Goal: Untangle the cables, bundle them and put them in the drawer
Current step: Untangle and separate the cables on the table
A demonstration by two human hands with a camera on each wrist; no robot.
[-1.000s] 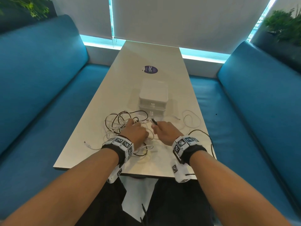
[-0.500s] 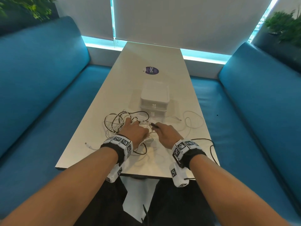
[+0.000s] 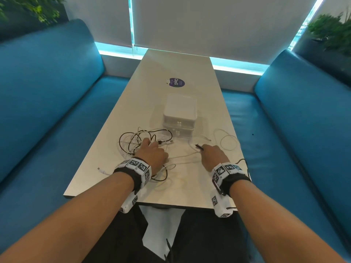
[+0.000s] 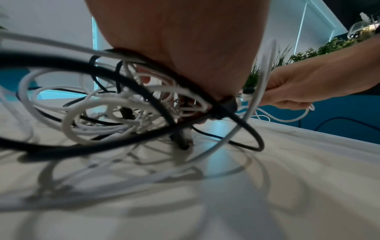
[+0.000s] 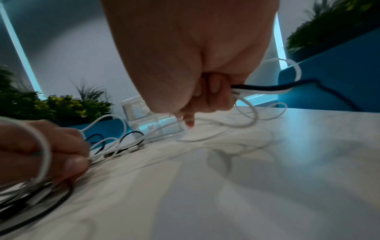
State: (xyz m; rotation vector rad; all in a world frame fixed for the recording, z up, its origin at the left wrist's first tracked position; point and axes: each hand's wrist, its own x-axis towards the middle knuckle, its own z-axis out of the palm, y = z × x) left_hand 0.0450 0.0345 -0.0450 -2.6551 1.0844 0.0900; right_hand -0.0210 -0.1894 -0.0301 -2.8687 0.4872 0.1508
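A tangle of black and white cables (image 3: 133, 143) lies on the table in front of a small white drawer unit (image 3: 179, 112), whose two drawers are closed. My left hand (image 3: 152, 153) sits on the tangle's right side, its fingers curled into the loops (image 4: 115, 105) and pinching strands. My right hand (image 3: 210, 155) is to the right, clear of the tangle. It grips a black cable (image 5: 267, 88) together with a white one, and the black plug (image 3: 199, 147) sticks out past the fingers. A white strand runs along the table between the two hands.
Loose white loops (image 3: 228, 143) lie right of the drawer unit. A black cable (image 3: 245, 162) hangs over the table's right edge. A purple sticker (image 3: 176, 82) is farther back. Blue sofas (image 3: 47, 92) flank the table (image 3: 190, 190), with plants behind them.
My right hand has moved to the right, away from the left hand, taking the black cable end with it. The left hand has stayed on the tangle.
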